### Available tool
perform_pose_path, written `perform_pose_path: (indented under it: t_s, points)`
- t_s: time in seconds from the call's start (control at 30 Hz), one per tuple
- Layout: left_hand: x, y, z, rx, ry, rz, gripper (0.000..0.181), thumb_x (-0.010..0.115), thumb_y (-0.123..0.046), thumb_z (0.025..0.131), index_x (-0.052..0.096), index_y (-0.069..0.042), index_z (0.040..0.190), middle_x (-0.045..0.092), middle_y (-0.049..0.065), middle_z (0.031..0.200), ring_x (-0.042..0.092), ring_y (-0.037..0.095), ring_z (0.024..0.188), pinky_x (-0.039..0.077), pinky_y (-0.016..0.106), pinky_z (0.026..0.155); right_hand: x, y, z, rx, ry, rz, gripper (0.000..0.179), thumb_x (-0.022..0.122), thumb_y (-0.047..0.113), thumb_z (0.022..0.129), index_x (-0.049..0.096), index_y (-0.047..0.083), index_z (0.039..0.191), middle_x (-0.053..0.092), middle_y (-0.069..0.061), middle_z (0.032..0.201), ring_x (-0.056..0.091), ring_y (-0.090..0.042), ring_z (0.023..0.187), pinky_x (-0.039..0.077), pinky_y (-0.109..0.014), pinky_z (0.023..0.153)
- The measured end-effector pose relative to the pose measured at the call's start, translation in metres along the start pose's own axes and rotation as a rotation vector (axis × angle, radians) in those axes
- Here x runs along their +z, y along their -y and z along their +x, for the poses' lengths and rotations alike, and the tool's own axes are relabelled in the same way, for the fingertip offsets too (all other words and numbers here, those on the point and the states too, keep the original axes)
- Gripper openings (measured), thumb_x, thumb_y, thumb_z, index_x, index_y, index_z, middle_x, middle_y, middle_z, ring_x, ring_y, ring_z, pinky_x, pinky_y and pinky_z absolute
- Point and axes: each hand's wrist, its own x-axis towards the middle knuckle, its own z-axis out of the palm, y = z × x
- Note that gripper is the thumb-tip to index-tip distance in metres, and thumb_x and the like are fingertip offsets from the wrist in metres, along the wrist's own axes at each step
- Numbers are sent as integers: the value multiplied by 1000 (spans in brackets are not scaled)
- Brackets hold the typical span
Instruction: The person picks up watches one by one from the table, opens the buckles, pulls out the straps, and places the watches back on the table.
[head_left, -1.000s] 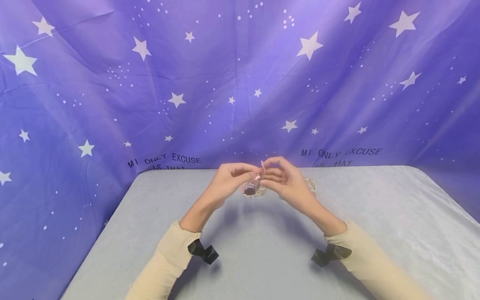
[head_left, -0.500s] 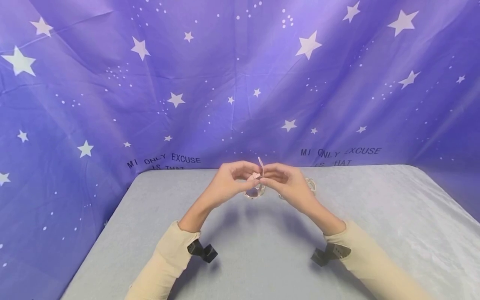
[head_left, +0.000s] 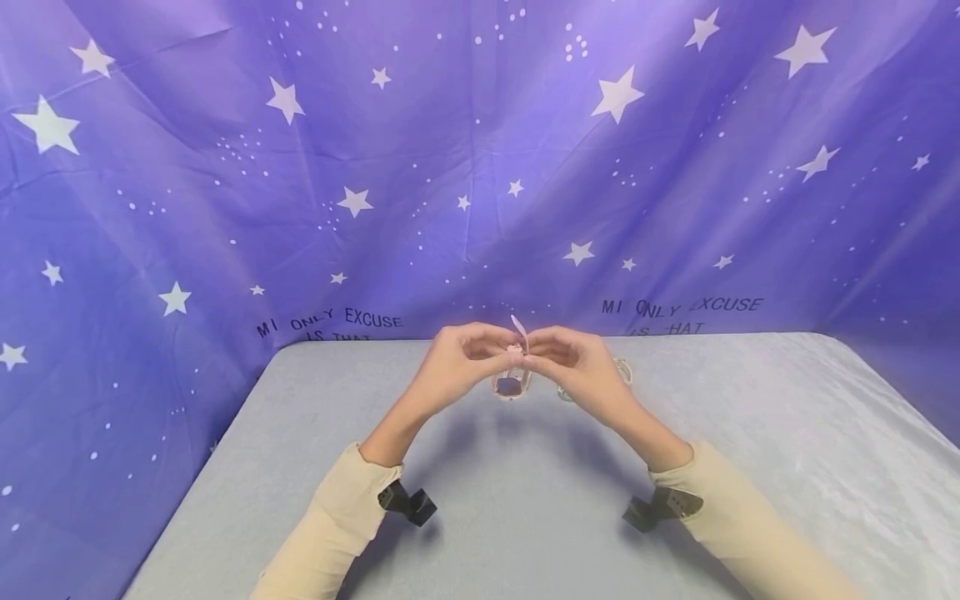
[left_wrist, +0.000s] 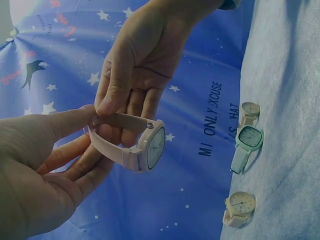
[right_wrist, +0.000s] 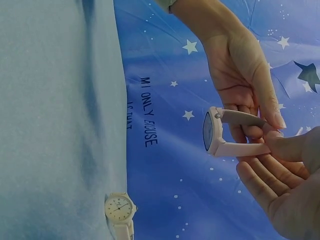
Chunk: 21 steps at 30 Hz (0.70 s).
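A pale pink wristwatch [head_left: 510,386] hangs in the air between both hands, its dark dial facing down and away. My left hand [head_left: 463,360] pinches the strap between thumb and fingers from the left. From the right, my right hand [head_left: 576,363] pinches the strap at the same spot, the thumb tips nearly meeting. The strap [left_wrist: 109,149] forms a loop, and one end sticks up above the fingers in the head view. In the right wrist view, the square watch case [right_wrist: 213,131] hangs clear of both hands. The fingertips partly hide where the strap ends join.
Three more watches lie on the pale cloth-covered table [head_left: 495,517]: a green square one [left_wrist: 250,136], a small beige one [left_wrist: 251,109] and a cream round one [left_wrist: 241,201]. My right hand partly covers them in the head view. A purple star-printed curtain [head_left: 420,150] stands behind.
The thumbs have come together at the strap, and my right index finger has lowered. The upright strap end now leans left, and the watch hangs more squarely below the hands.
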Motion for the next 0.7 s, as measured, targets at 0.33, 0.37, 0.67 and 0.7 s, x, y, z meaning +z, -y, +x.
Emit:
perform_pose_path:
  t_s: [0.33, 0.37, 0.67, 0.7]
  points:
    - [-2, 2, 0, 36, -8, 61, 19, 81, -18, 88, 79, -10, 104, 80, 6, 98, 76, 15, 88, 62, 30, 85, 1, -3, -2, 4, 4, -29, 25, 77, 13, 90, 72, 5, 114, 77, -12, 109, 75, -14, 95, 60, -27, 89]
    - [-2, 2, 0, 43, -12, 76, 18, 81, -18, 88, 79, -10, 103, 80, 5, 97, 76, 15, 88, 62, 30, 85, 1, -4, -2, 1, 6, -34, 25, 77, 14, 90, 72, 6, 114, 77, -12, 108, 75, -15, 94, 60, -28, 88]
    - [-4, 0, -2, 114, -23, 173, 9, 82, -16, 87, 81, -11, 94, 79, 2, 93, 76, 14, 88, 62, 28, 84, 3, -3, -1, 30, 17, -61, 25, 79, 17, 89, 73, 8, 112, 78, -12, 101, 75, -19, 90, 55, -25, 62]
    - [-4, 0, -2, 121, -21, 177, 9, 82, -16, 86, 81, -11, 93, 79, 2, 93, 75, 14, 87, 62, 28, 83, 3, -3, -1, 32, 18, -66, 25, 79, 17, 89, 73, 8, 112, 78, -12, 100, 75, -21, 90, 54, -25, 59]
